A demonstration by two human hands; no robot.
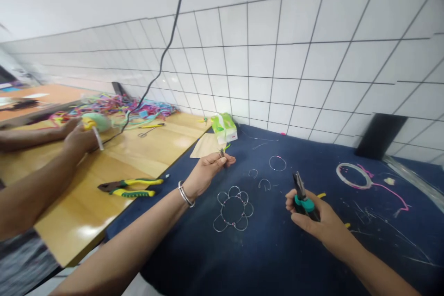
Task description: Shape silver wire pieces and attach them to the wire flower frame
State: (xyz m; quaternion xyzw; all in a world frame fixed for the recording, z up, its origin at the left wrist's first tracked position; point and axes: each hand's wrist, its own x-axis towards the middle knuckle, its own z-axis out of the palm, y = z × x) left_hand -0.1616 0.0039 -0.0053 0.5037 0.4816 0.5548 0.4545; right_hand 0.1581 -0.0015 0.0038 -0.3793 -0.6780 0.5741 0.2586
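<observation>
My left hand [211, 170], with a silver bangle at the wrist, is raised over the dark blue cloth. Its fingers pinch a small grey metallic piece [222, 152], too small to name. In my right hand [317, 219] is a pair of pliers [302, 196] with teal and black handles, jaws pointing up. Between the hands a flower-shaped wire frame [233, 210] lies flat, with several loops around a ring. Beyond it are a wire ring [278, 163] and two small bent wires, one of them this open curl [264, 184].
Yellow-green pliers [130, 187] lie on the wooden table at left. Another person's hands [80, 138] hold a yellow item there. A tissue pack [224, 127] stands by the wire grid. At right are a wire coil [354, 176], pink cord and wire scraps [367, 212].
</observation>
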